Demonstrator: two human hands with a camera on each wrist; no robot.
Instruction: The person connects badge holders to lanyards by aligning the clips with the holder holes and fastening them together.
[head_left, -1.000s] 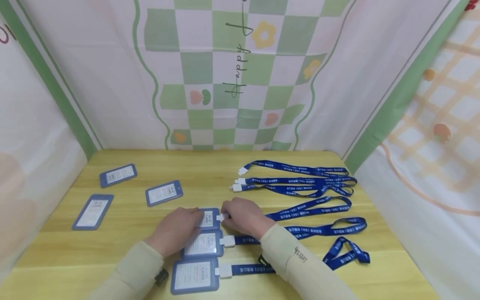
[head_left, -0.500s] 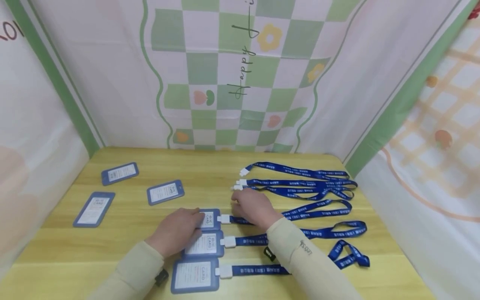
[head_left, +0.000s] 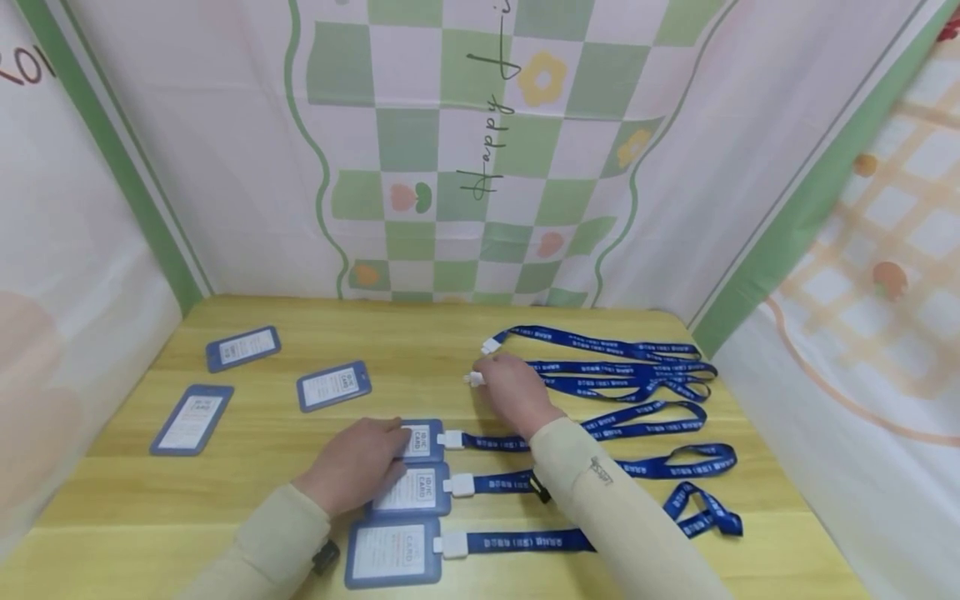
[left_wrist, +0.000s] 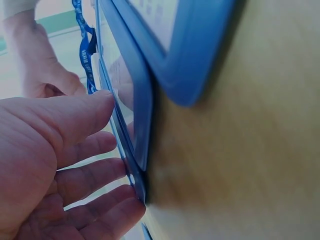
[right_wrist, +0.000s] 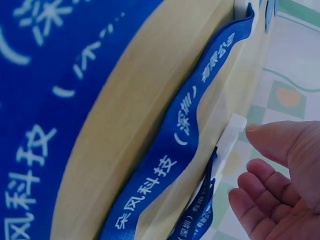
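Observation:
Three blue card holders lie in a column in the head view: a far one, a middle one and a near one. Each joins a blue lanyard through a white clip. My left hand rests on the far and middle holders; in the left wrist view its extended fingertips touch a holder's edge. My right hand is over the unattached lanyards, beside a white clip. Its thumb is close to a clip in the right wrist view, fingers loosely bent around nothing.
Loose card holders lie on the left of the wooden table: one at the back, one at the side, one nearer the middle. Another lanyard lies farthest back. A patterned curtain stands behind the table.
My right hand has released the far holder's clip and moved away from me to the unattached lanyards' clips. The left hand has stayed on the holders.

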